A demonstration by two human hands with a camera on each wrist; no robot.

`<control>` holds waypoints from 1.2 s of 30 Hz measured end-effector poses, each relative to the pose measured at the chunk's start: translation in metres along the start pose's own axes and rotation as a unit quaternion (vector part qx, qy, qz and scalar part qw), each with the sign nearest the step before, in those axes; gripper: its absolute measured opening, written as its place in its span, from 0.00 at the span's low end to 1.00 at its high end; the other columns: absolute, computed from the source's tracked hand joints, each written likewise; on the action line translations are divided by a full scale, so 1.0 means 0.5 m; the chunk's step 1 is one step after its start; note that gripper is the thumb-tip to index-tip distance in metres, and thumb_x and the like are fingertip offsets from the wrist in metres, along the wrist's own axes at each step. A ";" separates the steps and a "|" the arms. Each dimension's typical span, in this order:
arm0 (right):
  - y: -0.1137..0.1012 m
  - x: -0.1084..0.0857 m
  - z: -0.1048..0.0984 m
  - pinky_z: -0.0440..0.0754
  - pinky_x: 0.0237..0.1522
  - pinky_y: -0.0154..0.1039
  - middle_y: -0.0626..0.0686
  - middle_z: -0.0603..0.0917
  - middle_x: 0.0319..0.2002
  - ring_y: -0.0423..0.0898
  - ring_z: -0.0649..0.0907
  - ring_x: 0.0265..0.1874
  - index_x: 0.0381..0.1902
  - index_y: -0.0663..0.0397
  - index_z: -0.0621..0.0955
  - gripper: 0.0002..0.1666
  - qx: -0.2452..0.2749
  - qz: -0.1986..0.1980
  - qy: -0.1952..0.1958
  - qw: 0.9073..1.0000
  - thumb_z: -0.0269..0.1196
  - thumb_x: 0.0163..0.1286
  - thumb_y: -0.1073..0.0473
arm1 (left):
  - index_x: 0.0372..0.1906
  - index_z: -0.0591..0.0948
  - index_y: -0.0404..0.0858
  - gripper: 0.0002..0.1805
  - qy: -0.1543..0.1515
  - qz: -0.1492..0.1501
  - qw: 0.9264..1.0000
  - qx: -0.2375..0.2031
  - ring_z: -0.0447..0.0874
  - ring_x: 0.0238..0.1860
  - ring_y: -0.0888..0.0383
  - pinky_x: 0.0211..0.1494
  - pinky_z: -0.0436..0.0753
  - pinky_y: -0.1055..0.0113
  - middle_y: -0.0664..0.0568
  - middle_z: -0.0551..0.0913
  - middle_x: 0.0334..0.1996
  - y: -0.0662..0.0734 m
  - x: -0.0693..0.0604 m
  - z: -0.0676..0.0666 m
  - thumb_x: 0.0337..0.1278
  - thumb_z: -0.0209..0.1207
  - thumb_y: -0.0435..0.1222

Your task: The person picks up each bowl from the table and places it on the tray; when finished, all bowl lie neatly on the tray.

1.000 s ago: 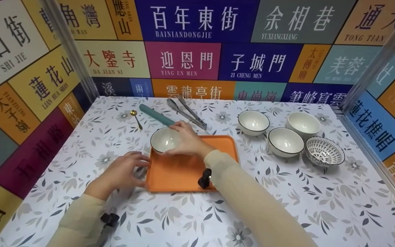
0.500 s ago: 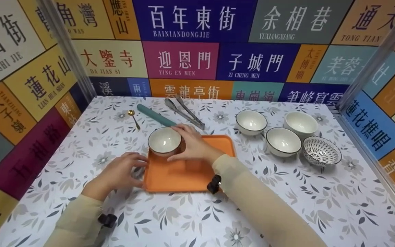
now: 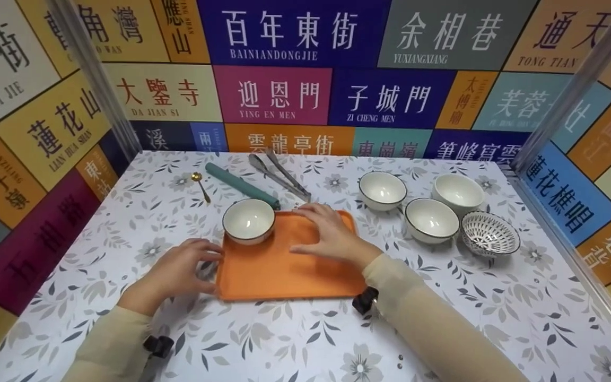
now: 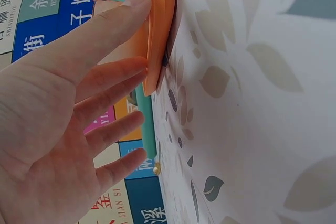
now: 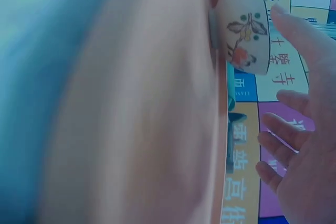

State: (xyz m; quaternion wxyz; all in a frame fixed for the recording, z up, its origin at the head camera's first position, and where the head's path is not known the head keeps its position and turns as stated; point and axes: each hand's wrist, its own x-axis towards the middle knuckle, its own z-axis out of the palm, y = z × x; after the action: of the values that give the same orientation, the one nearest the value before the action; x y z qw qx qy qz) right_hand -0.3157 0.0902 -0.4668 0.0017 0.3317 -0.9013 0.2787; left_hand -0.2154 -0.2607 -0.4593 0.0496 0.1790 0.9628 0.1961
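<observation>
A white bowl (image 3: 249, 220) with a dark rim stands upright in the far left corner of the orange tray (image 3: 279, 273). The right wrist view shows a flower pattern on the outside of that bowl (image 5: 244, 30). My right hand (image 3: 332, 236) is over the tray to the right of the bowl, apart from it, fingers spread and holding nothing. At the tray's left edge is my left hand (image 3: 178, 270). In the left wrist view its thumb and forefinger appear to touch the tray rim (image 4: 157, 35), while the other fingers extend loosely.
Two dark-rimmed bowls (image 3: 382, 190) (image 3: 431, 220), a plain white bowl (image 3: 458, 191) and a patterned bowl (image 3: 490, 233) stand to the right. Behind the tray lie a green stick (image 3: 242, 184), tongs (image 3: 281, 175) and a small gold spoon (image 3: 201, 187). Printed walls enclose the table.
My right hand has let go of the bowl, which stays in the tray's far left corner, and has drawn back to the right. The left hand stays at the tray's left edge.
</observation>
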 end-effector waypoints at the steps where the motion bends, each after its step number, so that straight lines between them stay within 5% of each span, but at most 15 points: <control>1: 0.004 -0.009 -0.003 0.58 0.78 0.60 0.50 0.69 0.74 0.53 0.65 0.76 0.76 0.40 0.71 0.52 -0.005 0.000 0.004 1.000 0.74 0.58 0.32 | 0.60 0.86 0.40 0.39 -0.001 -0.002 1.000 -0.001 0.69 0.73 0.41 0.75 0.69 0.37 0.51 0.81 0.66 0.000 -0.001 0.000 0.37 0.83 0.48; 13: 0.038 -0.085 -0.065 0.62 0.78 0.62 0.51 0.71 0.73 0.54 0.68 0.74 0.75 0.41 0.72 0.49 -0.009 0.026 0.030 0.999 0.73 0.60 0.33 | 0.60 0.86 0.40 0.38 -0.004 -0.004 1.000 -0.002 0.70 0.73 0.41 0.75 0.69 0.37 0.50 0.81 0.65 0.003 0.000 -0.006 0.37 0.83 0.46; 23: 0.068 -0.133 -0.107 0.66 0.77 0.58 0.54 0.73 0.71 0.55 0.70 0.74 0.72 0.51 0.75 0.45 0.037 0.018 0.057 0.997 0.75 0.62 0.41 | 0.59 0.87 0.42 0.38 0.009 0.010 1.000 0.008 0.72 0.71 0.42 0.72 0.73 0.39 0.51 0.82 0.64 0.000 -0.007 0.001 0.36 0.83 0.49; 36: 0.127 -0.146 -0.167 0.64 0.78 0.58 0.57 0.74 0.70 0.57 0.72 0.72 0.70 0.55 0.76 0.41 0.033 0.046 0.108 0.993 0.76 0.62 0.49 | 0.60 0.86 0.44 0.40 -0.005 -0.030 0.999 -0.013 0.70 0.73 0.43 0.75 0.69 0.37 0.53 0.80 0.66 0.009 -0.003 0.001 0.34 0.84 0.48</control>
State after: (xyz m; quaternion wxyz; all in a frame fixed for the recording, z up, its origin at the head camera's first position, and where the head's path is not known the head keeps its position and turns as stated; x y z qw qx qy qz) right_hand -0.3121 0.2152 -0.4418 0.0758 0.2578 -0.9004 0.3422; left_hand -0.2126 -0.2573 -0.4582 0.0624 0.1502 0.9649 0.2063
